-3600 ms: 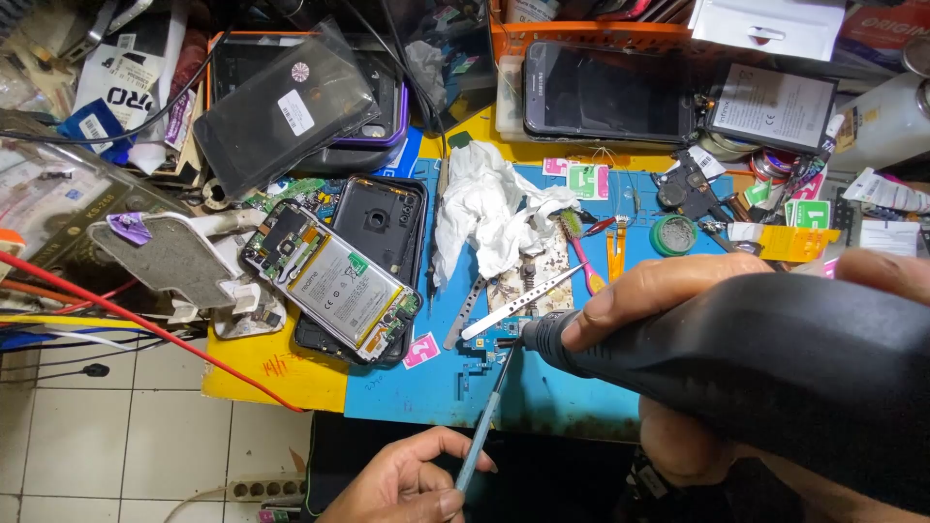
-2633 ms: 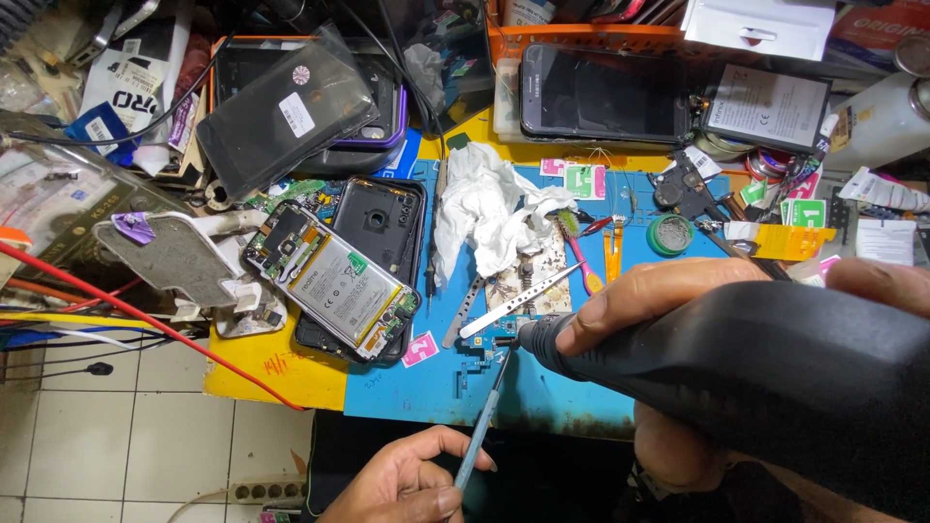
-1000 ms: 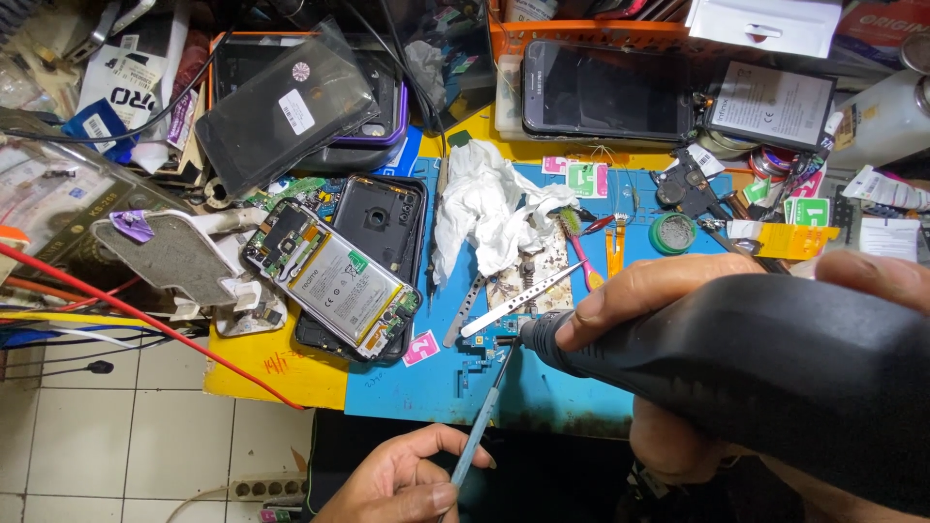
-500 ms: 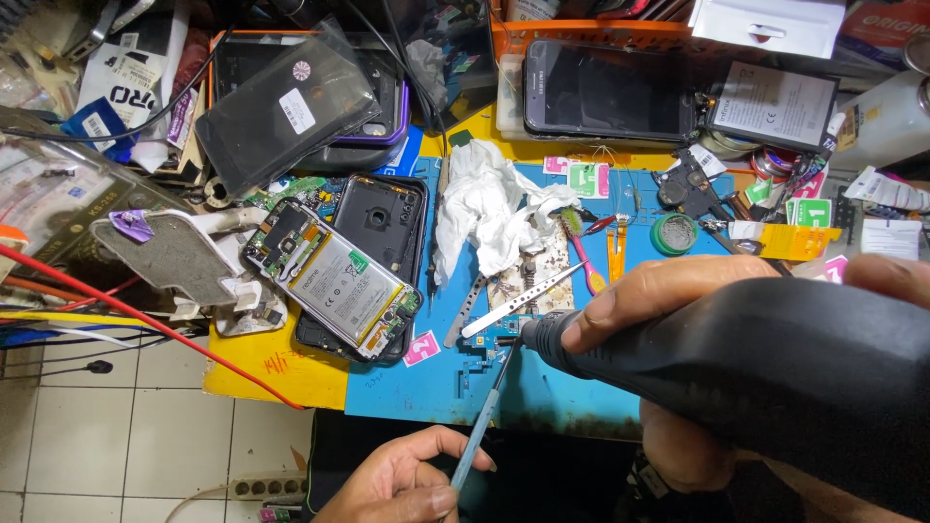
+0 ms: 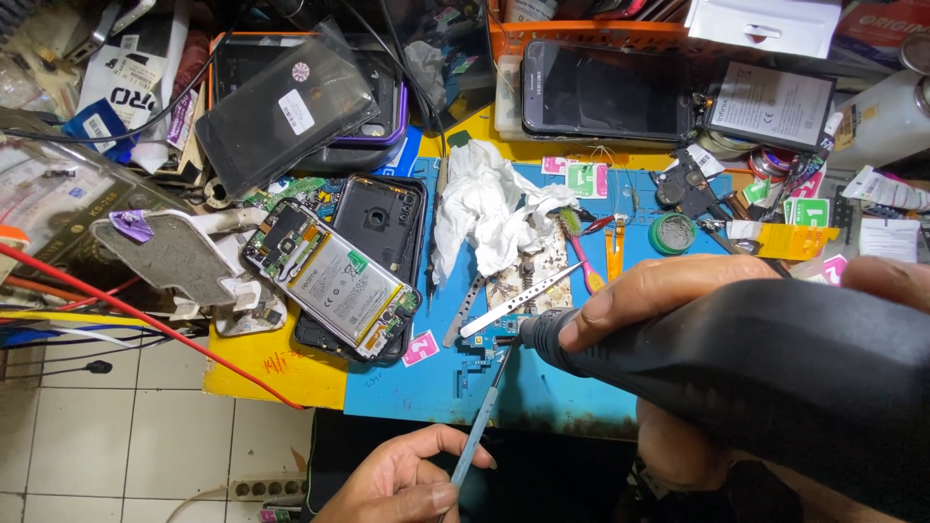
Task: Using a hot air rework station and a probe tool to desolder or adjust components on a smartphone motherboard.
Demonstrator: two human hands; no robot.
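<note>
The right hand wraps its fingers closed around a thick black rotary tool, whose narrow nose points left at a small circuit board lying near the front of the blue work mat. The left hand, low in the view, pinches thin blue-grey tweezers between thumb and fingers; their tips reach up to the same small board, just beside the tool's nose.

The table is crowded. The blue mat covers its middle, with a yellow sheet showing at the left front corner. On the mat lies a crumpled white tissue, a metal strip tool laid at a slant, a toothbrush with a pink handle and a small round green tin. To the left an opened phone rests with its battery and boards exposed, overlapping a black back cover. Behind them a stack of dark phones and screens leans, one in a clear sleeve. At the far edge a dark phone lies face up beside a loose grey battery. A red wire runs across the left side, past a grey metal holder. Small green and pink stickers dot the mat. Below the table's front edge, pale floor tiles show, and a power strip lies on them.
</note>
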